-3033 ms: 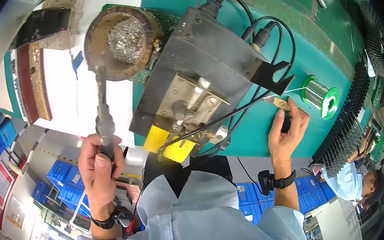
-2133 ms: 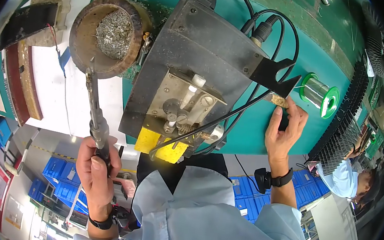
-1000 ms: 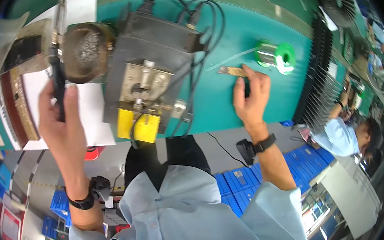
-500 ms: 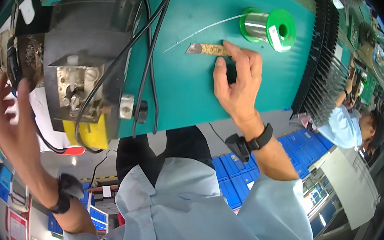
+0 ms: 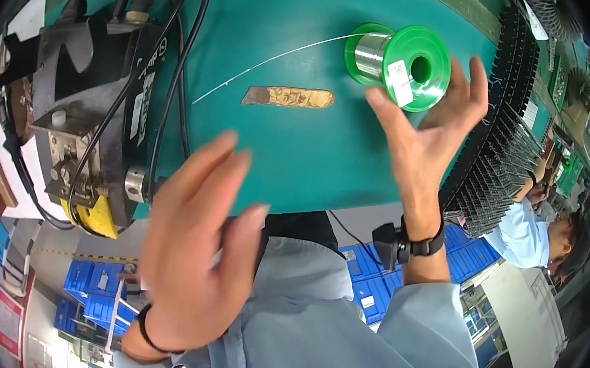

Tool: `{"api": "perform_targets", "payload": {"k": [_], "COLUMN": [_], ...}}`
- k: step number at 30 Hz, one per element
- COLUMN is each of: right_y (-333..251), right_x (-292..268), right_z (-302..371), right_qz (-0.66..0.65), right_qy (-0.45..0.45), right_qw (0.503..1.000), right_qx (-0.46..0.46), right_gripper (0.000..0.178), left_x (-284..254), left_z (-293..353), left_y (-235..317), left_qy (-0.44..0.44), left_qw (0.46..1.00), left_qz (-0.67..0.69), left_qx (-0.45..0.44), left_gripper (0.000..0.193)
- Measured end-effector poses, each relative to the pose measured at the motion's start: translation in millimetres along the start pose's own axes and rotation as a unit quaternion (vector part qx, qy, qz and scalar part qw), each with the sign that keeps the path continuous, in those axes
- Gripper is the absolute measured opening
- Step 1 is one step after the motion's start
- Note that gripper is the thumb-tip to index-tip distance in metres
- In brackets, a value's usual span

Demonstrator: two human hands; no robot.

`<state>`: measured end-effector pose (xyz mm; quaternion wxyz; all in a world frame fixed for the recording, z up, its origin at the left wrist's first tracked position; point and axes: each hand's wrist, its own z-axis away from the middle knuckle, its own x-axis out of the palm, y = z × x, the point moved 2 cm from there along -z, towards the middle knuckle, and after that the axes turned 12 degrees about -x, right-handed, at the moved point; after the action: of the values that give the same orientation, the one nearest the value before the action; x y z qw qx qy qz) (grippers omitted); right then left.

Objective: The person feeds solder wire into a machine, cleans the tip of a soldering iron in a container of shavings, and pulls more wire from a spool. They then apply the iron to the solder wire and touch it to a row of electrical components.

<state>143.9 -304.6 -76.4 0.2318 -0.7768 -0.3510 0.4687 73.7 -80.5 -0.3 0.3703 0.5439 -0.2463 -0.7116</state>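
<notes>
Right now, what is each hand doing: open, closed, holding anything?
Left hand: open, fingers spread, empty, blurred.
Right hand: open, fingers at the green plastic solder-wire spool, no closed grip.

Bare green bench (image 5: pixel 298 155) lies open between the black machine (image 5: pixel 96 91) with its cables (image 5: pixel 180 50) at the left edge and the solder spool (image 5: pixel 402 55) and black rack (image 5: pixel 501 134) at the right; only a brown strip (image 5: pixel 288 98) and thin wire (image 5: pixel 272 56) cross it.

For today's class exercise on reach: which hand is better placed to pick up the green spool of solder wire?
The right hand. Its open fingers already curve around the green spool on the teal bench. The left hand is open, blurred, and well short of it.
</notes>
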Motion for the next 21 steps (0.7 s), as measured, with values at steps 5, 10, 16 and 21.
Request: {"api": "perform_targets", "payload": {"k": [5, 10, 16, 21], "right_y": [6, -1, -19, -20], "right_x": [11, -5, -11, -3], "right_z": [-16, -17, -25, -47], "right_qz": [-0.147, -0.164, -0.228, -0.268], "right_qy": [-0.137, -0.172, -0.193, -0.272], "right_qw": [0.975, 0.967, 0.954, 0.922], "right_qx": [0.095, 0.097, 0.039, -0.06], "right_gripper": [0.062, 0.061, 0.065, 0.072], "left_x": [33, 30, 14, -19], "left_z": [-24, -32, -22, -24], "left_y": [-4, -1, 6, 15], "left_qy": [0.078, 0.134, 0.018, 0.001], "left_qw": [0.996, 0.981, 0.996, 0.996], "left_qz": [-0.027, -0.128, 0.027, -0.022], "left_qx": [0.021, 0.051, -0.087, -0.091], "left_gripper": [0.036, 0.032, 0.019, 0.016]}}
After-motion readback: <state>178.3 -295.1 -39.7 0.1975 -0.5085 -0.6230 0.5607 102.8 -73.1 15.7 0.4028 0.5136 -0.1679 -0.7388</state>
